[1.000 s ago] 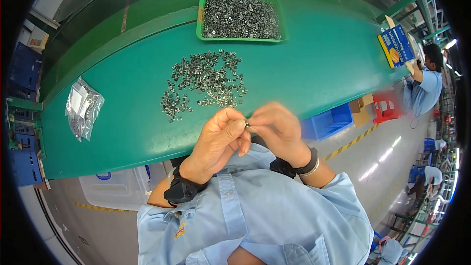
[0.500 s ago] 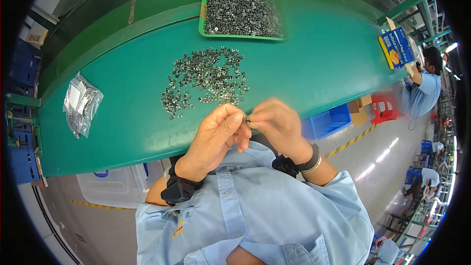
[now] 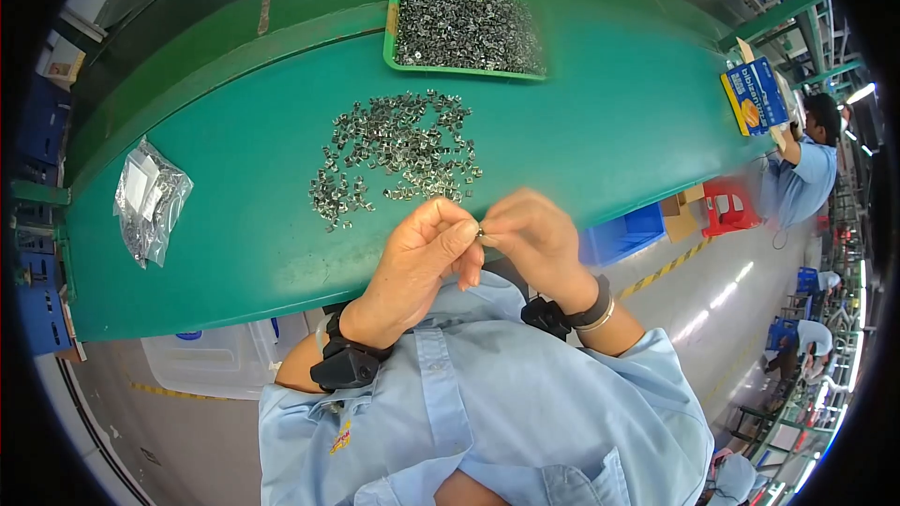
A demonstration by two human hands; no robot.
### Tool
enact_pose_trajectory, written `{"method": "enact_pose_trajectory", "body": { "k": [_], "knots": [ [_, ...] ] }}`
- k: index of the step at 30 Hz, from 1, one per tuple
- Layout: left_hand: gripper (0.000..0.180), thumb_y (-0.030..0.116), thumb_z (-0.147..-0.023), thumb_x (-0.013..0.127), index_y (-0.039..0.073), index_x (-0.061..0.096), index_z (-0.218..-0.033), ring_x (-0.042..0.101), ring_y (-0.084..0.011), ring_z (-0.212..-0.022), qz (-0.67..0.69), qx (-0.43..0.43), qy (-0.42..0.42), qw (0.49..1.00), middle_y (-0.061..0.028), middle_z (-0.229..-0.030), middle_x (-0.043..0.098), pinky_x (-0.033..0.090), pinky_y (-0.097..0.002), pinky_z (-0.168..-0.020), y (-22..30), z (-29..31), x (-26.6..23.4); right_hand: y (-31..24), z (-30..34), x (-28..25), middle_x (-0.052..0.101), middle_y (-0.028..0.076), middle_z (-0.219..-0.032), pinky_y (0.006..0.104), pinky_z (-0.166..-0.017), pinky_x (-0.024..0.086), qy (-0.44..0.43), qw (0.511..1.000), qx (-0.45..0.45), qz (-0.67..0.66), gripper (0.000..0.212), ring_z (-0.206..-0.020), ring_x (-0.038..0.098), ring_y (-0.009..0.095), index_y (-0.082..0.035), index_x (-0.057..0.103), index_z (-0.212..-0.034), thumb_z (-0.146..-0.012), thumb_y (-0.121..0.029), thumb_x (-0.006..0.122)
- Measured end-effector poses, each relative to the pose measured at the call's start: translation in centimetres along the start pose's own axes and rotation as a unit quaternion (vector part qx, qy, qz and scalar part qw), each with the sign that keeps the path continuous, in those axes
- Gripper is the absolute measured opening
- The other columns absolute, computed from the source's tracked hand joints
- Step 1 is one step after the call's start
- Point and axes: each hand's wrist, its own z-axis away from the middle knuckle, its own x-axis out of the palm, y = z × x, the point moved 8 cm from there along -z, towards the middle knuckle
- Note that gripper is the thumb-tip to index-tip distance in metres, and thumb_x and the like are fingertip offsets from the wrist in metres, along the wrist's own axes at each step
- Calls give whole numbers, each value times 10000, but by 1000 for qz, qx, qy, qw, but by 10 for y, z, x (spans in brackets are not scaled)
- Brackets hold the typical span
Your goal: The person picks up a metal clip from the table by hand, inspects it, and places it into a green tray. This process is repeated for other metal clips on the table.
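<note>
Two bare hands meet over one small metal part, just to the near right of the loose pile of metal pieces, which serves here as the landmark. The left hand pinches it between thumb and forefinger, its other fingers curled loosely below. The right hand comes in from the opposite side, thumb and forefinger also closed on the part; its upper fingers are slightly blurred. The part is mostly covered by the fingertips, so whether it is a single piece or more cannot be told.

It should be very light and, being metal by its shine, stiff, with little give under a normal pinch. Its smooth surface could make it slippery, and thin edges, if pressed hard, might bend. The best hold is probably at two opposite outer sides, with the very tips of thumb and forefinger, leaving the faces free.

The pile lies spread on the green worktop, many pieces showing angular, bracket-like outlines. Beyond the pile sits a green tray filled with small shiny parts. Well to the left of the pile lies a clear plastic bag; far to its right stands a blue and yellow box.
</note>
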Motion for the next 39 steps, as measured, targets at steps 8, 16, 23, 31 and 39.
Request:
{"method": "enact_pose_trajectory", "body": {
  "k": [8,16,23,31,39],
  "knots": [
    [178,225,-952,483,53,478,-909,544,-152,-578,50,-12,-30,998,-78,-720,583,430,-268,-511,0,-1,-2,0,-6,4,622,60,-801,282,-601,482,-18,1000,1,-8,119,-730,599,180,-59,611,-839,-759,-8,683],
    [168,211,-954,479,52,474,-900,548,-142,-580,6,9,-12,1000,-73,-710,579,433,-262,-512,3,-1,-7,2,-9,5,622,62,-807,282,-606,484,-25,1000,1,-9,119,-735,600,179,-57,606,-834,-759,-4,682],
    [150,186,-963,452,43,481,-997,553,-141,-612,8,37,-10,999,-78,-792,571,444,-266,-523,8,-4,-7,4,-25,-2,616,68,-809,296,-656,469,-49,999,-8,7,107,-750,587,196,-48,600,-837,-763,-24,674],
    [174,143,-958,455,39,473,-1097,560,-147,-651,104,48,-38,993,-84,-876,577,457,-277,-565,11,-5,-16,58,-125,-58,618,44,-908,275,-745,481,19,982,135,128,62,-836,589,144,-35,599,-874,-836,-76,627],
    [156,114,-954,449,37,476,-1087,566,-146,-672,89,42,-48,994,-85,-880,578,463,-279,-582,10,-4,-16,46,-64,-24,575,59,-812,299,-708,467,-143,960,52,235,143,-822,580,205,-63,606,-905,-781,-104,664]
  ]
}}
